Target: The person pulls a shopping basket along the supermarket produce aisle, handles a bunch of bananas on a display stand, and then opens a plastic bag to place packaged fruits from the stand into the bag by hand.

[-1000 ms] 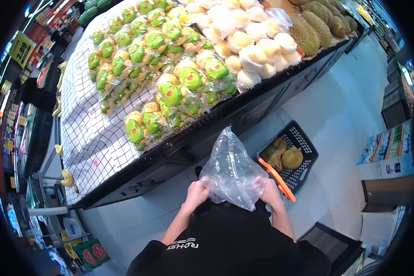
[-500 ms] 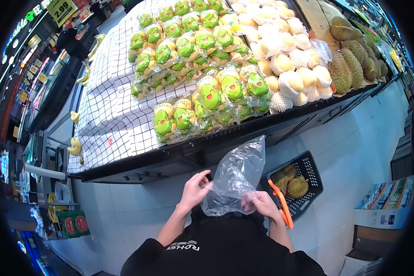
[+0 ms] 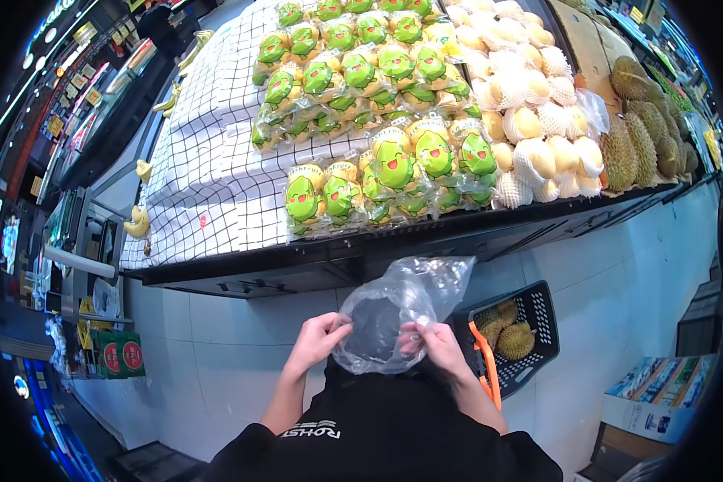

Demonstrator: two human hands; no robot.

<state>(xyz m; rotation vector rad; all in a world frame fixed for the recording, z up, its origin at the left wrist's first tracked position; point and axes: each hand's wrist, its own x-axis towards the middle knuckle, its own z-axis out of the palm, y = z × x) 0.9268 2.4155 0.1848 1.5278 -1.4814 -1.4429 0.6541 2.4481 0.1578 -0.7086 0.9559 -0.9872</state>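
A clear plastic bag [image 3: 414, 293] is stretched between my two hands, its round mouth spread wide toward me. My left hand [image 3: 317, 337] pinches the left side of the rim. On the opposite side, my right hand [image 3: 438, 344] grips the rim with thumb and fingers. The bag's closed end points forward, toward the black edge of the fruit stand. Nothing shows inside it. Just right of my right hand, a black basket [image 3: 549, 321] with an orange handle [image 3: 488, 365] stands on the floor, holding several durians [image 3: 515, 341].
The fruit stand ahead carries bagged fruit with green cartoon wrappers [image 3: 395, 161], pale fruit in white foam nets [image 3: 534, 157] and durians [image 3: 618, 153]. A checked cloth [image 3: 217, 161] covers its left part. Boxes [image 3: 659, 398] stand at the right; a green carton [image 3: 120, 355] is at the left.
The bag's mouth has opened into a wide ring, and its closed end has swung forward and down. Both hands now hold opposite sides of the rim. The view has shifted slightly.
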